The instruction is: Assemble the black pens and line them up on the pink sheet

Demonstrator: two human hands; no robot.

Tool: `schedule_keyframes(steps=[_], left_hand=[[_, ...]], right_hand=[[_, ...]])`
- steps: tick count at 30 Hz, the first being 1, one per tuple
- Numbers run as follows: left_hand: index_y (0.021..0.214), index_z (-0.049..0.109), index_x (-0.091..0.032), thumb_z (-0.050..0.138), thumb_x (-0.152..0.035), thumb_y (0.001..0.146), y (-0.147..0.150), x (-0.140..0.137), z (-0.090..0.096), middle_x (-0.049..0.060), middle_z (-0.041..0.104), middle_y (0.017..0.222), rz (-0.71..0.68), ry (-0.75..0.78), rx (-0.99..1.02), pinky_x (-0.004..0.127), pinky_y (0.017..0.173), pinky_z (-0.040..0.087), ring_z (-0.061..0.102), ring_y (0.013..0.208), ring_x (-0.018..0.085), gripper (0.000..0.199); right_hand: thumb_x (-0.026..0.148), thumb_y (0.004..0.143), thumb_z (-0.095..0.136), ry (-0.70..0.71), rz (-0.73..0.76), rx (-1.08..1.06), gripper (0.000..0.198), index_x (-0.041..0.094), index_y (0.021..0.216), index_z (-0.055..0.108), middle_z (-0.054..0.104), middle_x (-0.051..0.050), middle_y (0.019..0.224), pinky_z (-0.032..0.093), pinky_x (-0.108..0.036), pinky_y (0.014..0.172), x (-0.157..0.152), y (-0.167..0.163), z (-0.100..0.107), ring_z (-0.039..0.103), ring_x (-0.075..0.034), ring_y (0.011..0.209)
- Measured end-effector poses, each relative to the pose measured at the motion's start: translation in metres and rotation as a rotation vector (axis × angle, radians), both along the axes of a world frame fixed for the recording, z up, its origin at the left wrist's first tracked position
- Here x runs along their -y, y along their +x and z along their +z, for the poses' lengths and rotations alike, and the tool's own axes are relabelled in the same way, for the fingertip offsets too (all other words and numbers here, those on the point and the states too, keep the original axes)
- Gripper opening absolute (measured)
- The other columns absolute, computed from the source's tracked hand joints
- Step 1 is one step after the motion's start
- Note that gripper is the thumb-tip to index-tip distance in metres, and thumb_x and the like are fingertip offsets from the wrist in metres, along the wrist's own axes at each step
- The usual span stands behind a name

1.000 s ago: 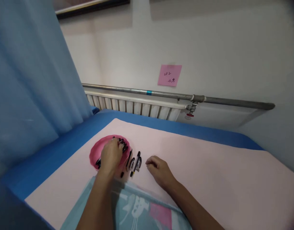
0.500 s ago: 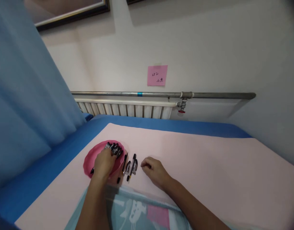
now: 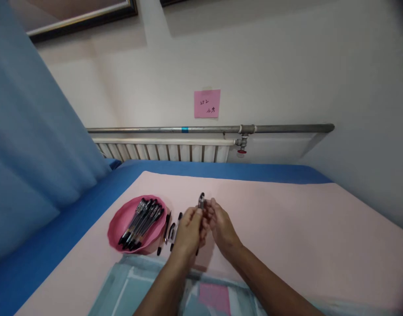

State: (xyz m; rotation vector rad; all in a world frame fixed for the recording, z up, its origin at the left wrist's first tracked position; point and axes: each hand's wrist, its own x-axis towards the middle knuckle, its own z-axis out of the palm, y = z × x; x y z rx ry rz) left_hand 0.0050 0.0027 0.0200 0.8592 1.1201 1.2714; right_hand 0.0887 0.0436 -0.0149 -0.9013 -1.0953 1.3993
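Pen shows at the centre of the head view, its clip end rising above the left hand, whose fingers are closed around it. The right hand curves in close from the other side, fingers bent; whether it also grips is impossible to tell. Left of both, loose pens lie on the pink sheet, beside a pink bowl holding bundled pens.
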Motion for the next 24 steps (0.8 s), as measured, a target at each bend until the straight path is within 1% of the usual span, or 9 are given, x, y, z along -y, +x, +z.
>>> schedule_keyframes(steps=[1, 3, 5, 7, 10, 14, 17, 21, 24], left_hand=[[0.069, 0.042, -0.020, 0.051, -0.045, 0.073, 0.007, -0.001, -0.005, -0.009, 0.041, 0.050, -0.016, -0.020, 0.040, 0.014, 0.030, 0.018, 0.027, 0.032, 0.003, 0.027], [0.070, 0.043, -0.021, 0.051, -0.046, 0.074, 0.017, -0.003, -0.014, -0.010, 0.036, 0.044, 0.017, -0.047, 0.063, 0.014, 0.031, 0.019, 0.028, 0.031, 0.004, 0.027], [0.076, 0.047, -0.021, 0.049, -0.047, 0.075, 0.020, -0.004, -0.020, -0.010, 0.034, 0.042, 0.044, -0.069, 0.043, 0.015, 0.032, 0.020, 0.028, 0.031, 0.005, 0.026], [0.084, 0.050, -0.021, 0.047, -0.047, 0.077, 0.020, -0.005, -0.023, -0.010, 0.036, 0.043, 0.028, -0.090, 0.012, 0.015, 0.033, 0.022, 0.027, 0.031, 0.005, 0.027], [0.086, 0.054, -0.021, 0.049, -0.048, 0.076, 0.019, -0.006, -0.026, -0.009, 0.038, 0.045, 0.013, -0.111, -0.035, 0.017, 0.035, 0.024, 0.029, 0.032, 0.005, 0.029], [0.089, 0.056, -0.021, 0.052, -0.045, 0.074, 0.022, -0.008, -0.030, -0.007, 0.042, 0.046, 0.031, -0.106, -0.081, 0.018, 0.037, 0.027, 0.034, 0.033, 0.006, 0.029], [0.098, 0.057, -0.020, 0.050, -0.041, 0.076, 0.026, -0.008, -0.028, -0.008, 0.041, 0.045, 0.027, -0.095, -0.096, 0.018, 0.037, 0.028, 0.033, 0.033, 0.006, 0.031], [0.108, 0.053, -0.021, 0.042, -0.041, 0.080, 0.026, -0.007, -0.023, -0.010, 0.033, 0.040, -0.020, -0.159, -0.121, 0.017, 0.033, 0.020, 0.025, 0.028, 0.006, 0.036], [0.111, 0.050, -0.021, 0.036, -0.041, 0.082, 0.024, -0.007, -0.022, -0.011, 0.031, 0.039, -0.092, -0.200, -0.153, 0.016, 0.031, 0.015, 0.023, 0.027, 0.006, 0.038]], right_hand=[[0.055, 0.081, 0.038, -0.017, -0.009, 0.035, 0.044, 0.017, 0.090, 0.059, 0.059, -0.002, 0.066, 0.039, -0.023, 0.043, 0.002, -0.001, 0.002, 0.051, -0.013, 0.050], [0.052, 0.080, 0.040, -0.030, -0.029, 0.126, 0.039, 0.019, 0.087, 0.060, 0.059, -0.001, 0.063, 0.038, -0.024, 0.041, 0.006, -0.002, 0.004, 0.050, -0.013, 0.047], [0.047, 0.080, 0.041, -0.008, -0.066, 0.163, 0.033, 0.020, 0.082, 0.060, 0.062, -0.002, 0.068, 0.044, -0.026, 0.051, 0.008, -0.003, 0.003, 0.055, -0.015, 0.055], [0.044, 0.081, 0.041, 0.014, -0.107, 0.152, 0.030, 0.020, 0.079, 0.058, 0.063, -0.003, 0.073, 0.047, -0.028, 0.063, 0.008, -0.003, 0.003, 0.058, -0.017, 0.067], [0.042, 0.080, 0.042, -0.012, -0.137, 0.135, 0.026, 0.020, 0.079, 0.056, 0.064, -0.004, 0.075, 0.047, -0.030, 0.070, 0.006, -0.004, 0.003, 0.059, -0.018, 0.073], [0.040, 0.077, 0.045, -0.068, -0.162, 0.186, 0.021, 0.020, 0.073, 0.051, 0.062, -0.003, 0.070, 0.046, -0.031, 0.067, 0.002, -0.002, 0.004, 0.057, -0.018, 0.068], [0.038, 0.078, 0.044, -0.030, -0.235, 0.298, 0.019, 0.021, 0.072, 0.050, 0.059, -0.002, 0.066, 0.044, -0.030, 0.066, -0.001, 0.001, 0.003, 0.055, -0.018, 0.066], [0.036, 0.079, 0.043, 0.011, -0.267, 0.355, 0.019, 0.021, 0.069, 0.049, 0.056, 0.001, 0.063, 0.042, -0.028, 0.063, -0.002, 0.002, 0.001, 0.053, -0.016, 0.065], [0.036, 0.077, 0.046, -0.022, -0.266, 0.280, 0.019, 0.020, 0.067, 0.049, 0.055, 0.002, 0.060, 0.042, -0.027, 0.061, -0.005, 0.001, 0.001, 0.053, -0.015, 0.063]])
